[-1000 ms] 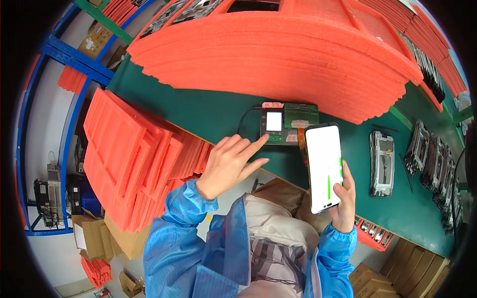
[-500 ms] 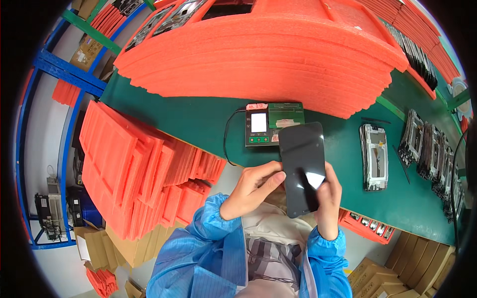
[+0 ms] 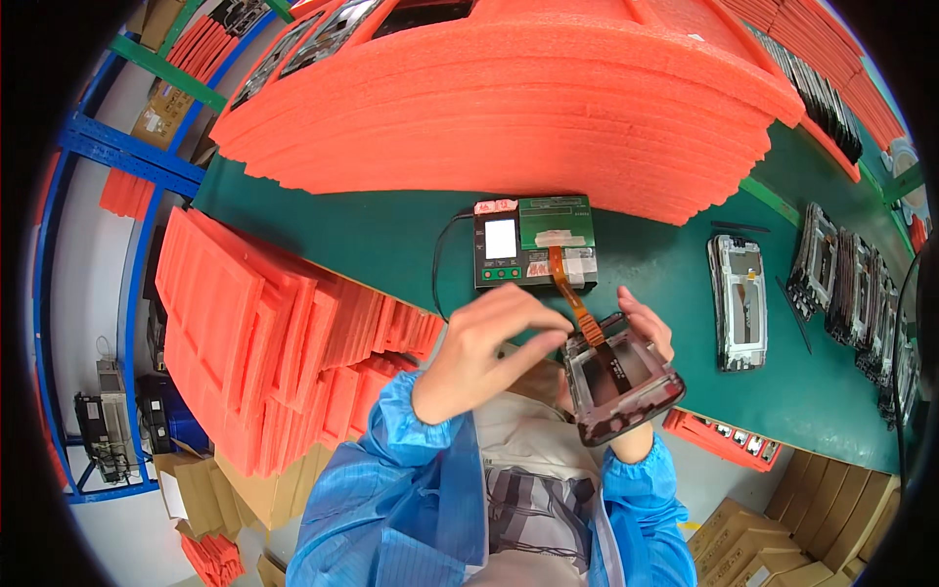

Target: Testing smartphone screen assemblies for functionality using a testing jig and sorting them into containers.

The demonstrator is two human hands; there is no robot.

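Phone part (image 3: 623,380) sits in my right hand (image 3: 648,325), back side up and tilted, over the near edge of the green tabletop (image 3: 391,235). From far off, I see that hand gripping it, with its fingers by the far side. An orange ribbon (image 3: 564,284) runs from the little black box (image 3: 494,266) into the part. My left hand (image 3: 479,347) has its thumb and finger bent close to the ribbon's end. I cannot tell if they pinch it.

I think the job is about halfway. The ribbon is stuck to the box, and the box's small screen (image 3: 500,239) is lit. I cannot see if the ribbon is clipped in the part. The part is not yet set down. More phone frames (image 3: 740,305) lie on the tabletop to my right.
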